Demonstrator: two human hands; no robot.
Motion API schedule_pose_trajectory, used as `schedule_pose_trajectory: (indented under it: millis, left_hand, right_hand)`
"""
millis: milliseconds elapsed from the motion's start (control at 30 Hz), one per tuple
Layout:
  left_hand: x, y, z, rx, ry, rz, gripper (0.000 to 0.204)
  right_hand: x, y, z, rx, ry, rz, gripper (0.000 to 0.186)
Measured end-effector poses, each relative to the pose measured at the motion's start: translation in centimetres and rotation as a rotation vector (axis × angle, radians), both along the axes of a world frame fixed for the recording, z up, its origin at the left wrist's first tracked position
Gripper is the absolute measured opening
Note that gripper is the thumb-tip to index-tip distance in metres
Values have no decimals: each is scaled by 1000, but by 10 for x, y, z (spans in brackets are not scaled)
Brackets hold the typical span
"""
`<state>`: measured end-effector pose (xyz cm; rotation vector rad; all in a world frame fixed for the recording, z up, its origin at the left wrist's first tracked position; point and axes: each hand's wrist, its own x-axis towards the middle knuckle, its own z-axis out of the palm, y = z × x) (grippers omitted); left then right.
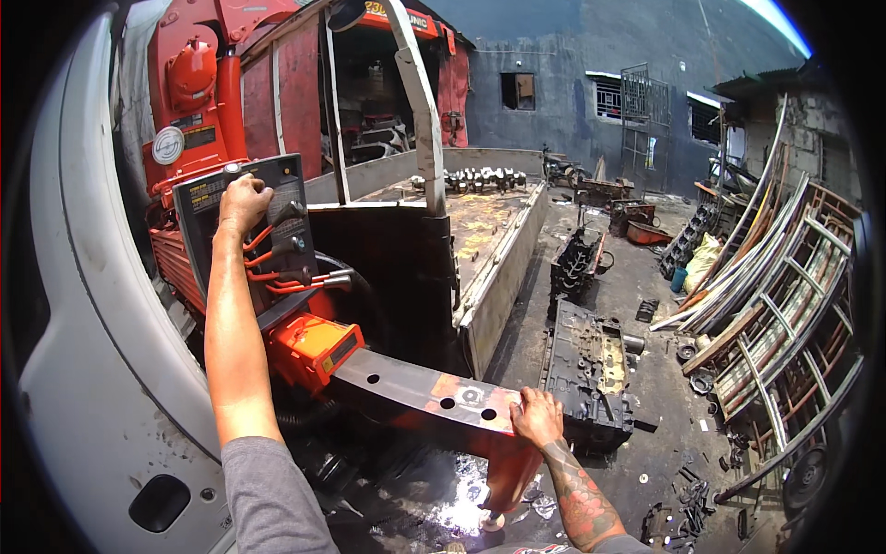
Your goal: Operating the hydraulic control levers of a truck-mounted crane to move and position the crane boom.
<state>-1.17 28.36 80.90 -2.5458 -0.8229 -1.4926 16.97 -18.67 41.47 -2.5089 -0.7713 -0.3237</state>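
Note:
My left hand [244, 202], arm raised, has its fingers closed on a lever knob at the top of a black control panel [200, 222] on a red crane [192, 78]. Several red levers [263, 281] with dark and metal knobs stick out below it. An orange steel housing [312, 342] sits under the panel, and a grey steel beam [415, 379] with round holes runs from it toward the right. My right hand [537, 417] grips the far end of this beam, fingers curled over its top.
A white truck cab [101, 305] curves along the left. Behind the beam is a flatbed [494, 295] carrying metal parts. Engine blocks [591, 369] and scattered parts lie on the dark ground to the right, beside leaning ladders and pipes [784, 314]. A dark wall [572, 55] stands behind.

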Motion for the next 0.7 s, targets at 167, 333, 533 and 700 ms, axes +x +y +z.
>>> schedule_pose_trajectory:
  millis: [167,333,533,700]
  left_hand:
    - [1,6,-2,104,7,0,34]
    - [3,35,-2,75,-9,-27,33]
    - [5,69,1,50,20,-87,31]
    - [4,68,3,-93,-37,-171,28]
  right_hand:
    - [3,0,-2,-25,-69,-14,45]
    - [6,-3,-5,-39,-37,63,47]
    - [8,-15,0,-10,17,163,54]
    - [10,-26,1,-46,-75,271,66]
